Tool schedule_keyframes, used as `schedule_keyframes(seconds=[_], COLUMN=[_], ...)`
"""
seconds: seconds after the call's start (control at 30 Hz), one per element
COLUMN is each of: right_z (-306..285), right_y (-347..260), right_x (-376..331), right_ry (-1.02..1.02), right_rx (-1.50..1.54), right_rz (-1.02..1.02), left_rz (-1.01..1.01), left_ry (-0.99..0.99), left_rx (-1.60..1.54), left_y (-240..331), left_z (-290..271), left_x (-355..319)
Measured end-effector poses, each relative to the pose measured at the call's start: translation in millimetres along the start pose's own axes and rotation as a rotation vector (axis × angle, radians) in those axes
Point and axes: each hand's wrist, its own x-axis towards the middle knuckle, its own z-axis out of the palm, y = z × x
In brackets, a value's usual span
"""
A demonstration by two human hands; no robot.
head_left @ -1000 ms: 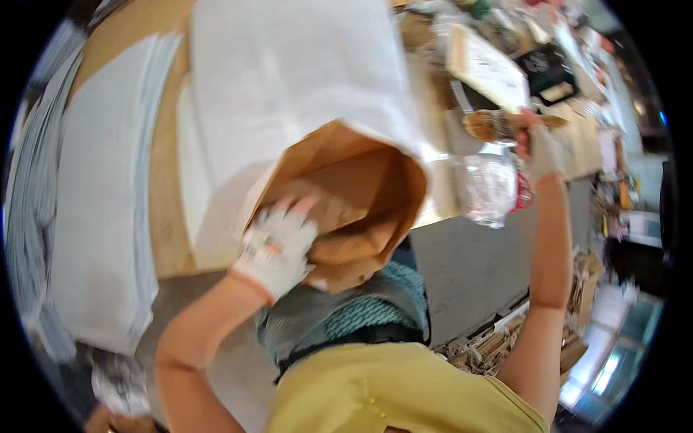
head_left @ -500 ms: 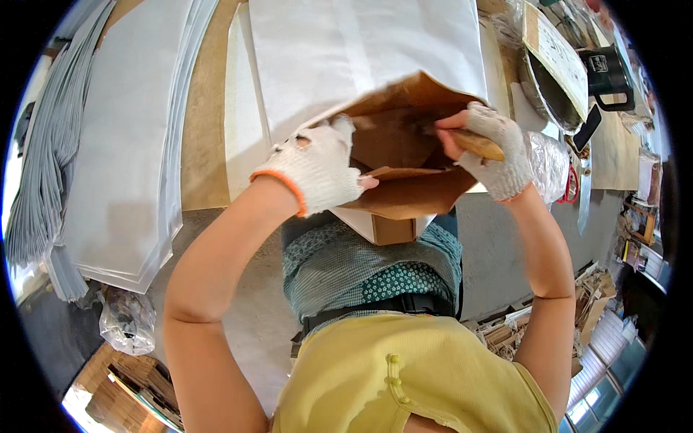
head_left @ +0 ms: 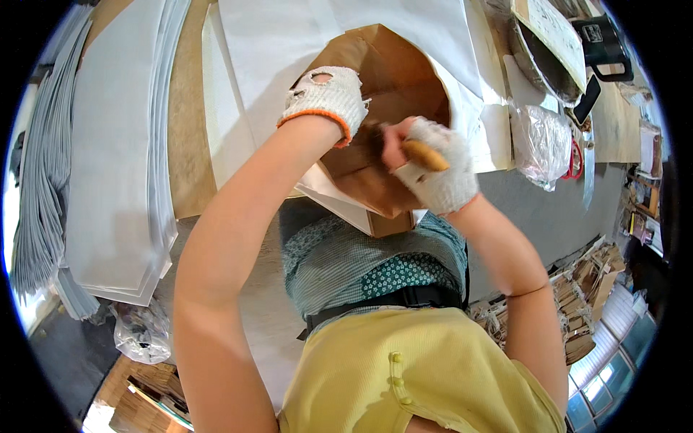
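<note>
A paper bag (head_left: 404,68), brown inside and white outside, stands with its mouth wide open in front of me. My left hand (head_left: 325,99), in a worn white knit glove with an orange cuff, reaches into the left side of the mouth; its fingers are out of sight. In a similar glove, my right hand (head_left: 433,166) is closed around a brush with a wooden handle (head_left: 426,154). The dark, blurred end of the brush points into the bag, near my left wrist. Under the bag's near edge, a brown flap (head_left: 390,224) shows.
Stacked white sheets (head_left: 112,159) and fanned grey-white ones lie at the left. White paper (head_left: 260,43) spreads under the bag. To the right are a bowl (head_left: 541,61) with a board on top, a black mug (head_left: 603,49), clear plastic wrap (head_left: 540,144) and red-handled scissors (head_left: 574,160).
The bag's mouth has opened wider and rounder. My left hand has moved up and inward from the near rim. My right hand, with the brush, has come left and down.
</note>
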Motion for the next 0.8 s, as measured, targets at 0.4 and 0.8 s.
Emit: schedule_keyframes(seconds=[0.4, 0.8], right_z=[-78, 60], right_y=[55, 78], right_x=[18, 66], right_ry=[0.172, 0.493], right_rx=[0.934, 1.283], right_rz=[0.350, 0.324], left_rz=[-0.039, 0.294], left_ry=[0.119, 1.135], left_rx=[0.013, -0.418], left_y=[-23, -52], left_z=[1, 40], left_x=[4, -47])
